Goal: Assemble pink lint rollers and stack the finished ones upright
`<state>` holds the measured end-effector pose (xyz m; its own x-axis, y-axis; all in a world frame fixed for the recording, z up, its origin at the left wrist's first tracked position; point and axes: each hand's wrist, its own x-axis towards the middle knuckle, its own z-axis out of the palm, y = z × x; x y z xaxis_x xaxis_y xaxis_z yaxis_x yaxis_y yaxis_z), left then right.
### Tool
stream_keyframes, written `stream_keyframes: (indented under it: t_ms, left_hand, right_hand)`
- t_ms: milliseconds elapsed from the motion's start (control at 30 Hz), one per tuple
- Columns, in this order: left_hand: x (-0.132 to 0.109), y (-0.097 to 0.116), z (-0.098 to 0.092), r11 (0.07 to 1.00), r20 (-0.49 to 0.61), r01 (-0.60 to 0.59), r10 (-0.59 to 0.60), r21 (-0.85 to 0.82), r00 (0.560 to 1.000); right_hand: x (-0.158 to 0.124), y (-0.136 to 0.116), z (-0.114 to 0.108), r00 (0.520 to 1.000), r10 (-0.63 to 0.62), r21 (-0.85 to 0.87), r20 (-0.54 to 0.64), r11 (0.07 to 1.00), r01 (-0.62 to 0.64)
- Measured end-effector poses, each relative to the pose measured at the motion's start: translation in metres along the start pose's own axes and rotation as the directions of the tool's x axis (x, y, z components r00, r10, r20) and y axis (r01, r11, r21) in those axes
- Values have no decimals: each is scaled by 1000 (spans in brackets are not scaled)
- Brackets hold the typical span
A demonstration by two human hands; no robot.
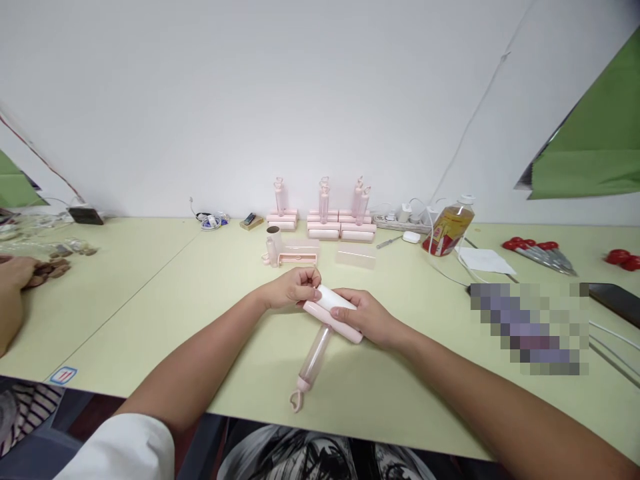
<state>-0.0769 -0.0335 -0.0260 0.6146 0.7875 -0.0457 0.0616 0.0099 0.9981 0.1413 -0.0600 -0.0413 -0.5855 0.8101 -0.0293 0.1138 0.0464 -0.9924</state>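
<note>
Both hands are on one pink lint roller (pixel 314 353), held low over the table's middle. Its clear handle slants toward me and ends in a heart-shaped loop. A white sticky roll (pixel 334 298) lies along the pink head. My right hand (pixel 367 319) grips the head and roll from the right, thumb across the roll. At the roll's left end, my left hand (pixel 299 288) has its thumb and fingers pinched together on its edge. What lies under the fingers is hidden. Just beyond stand a pink roller frame (pixel 297 259), a brown-cored roll (pixel 273 233) and a clear cover (pixel 355 255).
Several finished-looking pink lint rollers (pixel 340 230) stand along the wall. A bottle of amber liquid (pixel 451 225), a power strip (pixel 400 223), a screwdriver (pixel 389 243) and red-handled tools (pixel 540 253) are to the right. Another person's hand (pixel 17 273) rests at far left.
</note>
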Motion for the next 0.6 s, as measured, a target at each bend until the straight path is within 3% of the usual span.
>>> stream_keyframes:
  t_ms: [200,400,500,600]
  left_hand:
    - [-2,5,-6,998,26,26,-28,61,999]
    - [-2,9,-10,986,-30,34,-29,166,999]
    - [1,7,-6,988,-149,-32,55,148,987]
    - [1,1,6,988,-252,11,30,157,967]
  right_hand:
    - [2,1,6,999,-37,34,16,999,37]
    - [3,7,16,997,-22,28,-71,999,24]
    - [5,12,14,974,-56,-52,-219,998,46]
    - [9,16,5,891,-91,-116,-445,992,43]
